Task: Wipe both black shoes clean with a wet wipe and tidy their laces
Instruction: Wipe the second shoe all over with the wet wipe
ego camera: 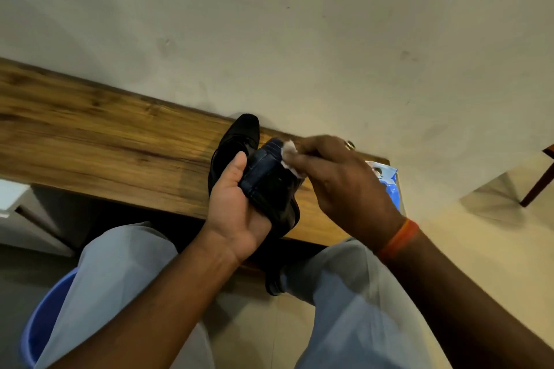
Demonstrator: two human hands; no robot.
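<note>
Head view: the left hand (236, 204) grips the held shoe (269, 186) sole-up just above the wooden bench (105, 141), while the right hand (338, 177) pinches the wet wipe (288, 156) against the sole. The second shoe (236, 141) rests on the bench behind. Best to keep the shoe braced firmly and rub in short, pressing strokes

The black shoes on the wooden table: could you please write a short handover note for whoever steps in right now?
Left hand: grips the black leather shoe, sole turned up, above the wooden table.
Right hand: pinches the white wet wipe against that sole near its toe end.
Second black shoe: lies on the table behind the held one.
Blue wipe packet: at the table's right end.
Done: sole wiping under way.
Left: how clean either shoe is cannot be told; laces are not visible, so check them.
</note>
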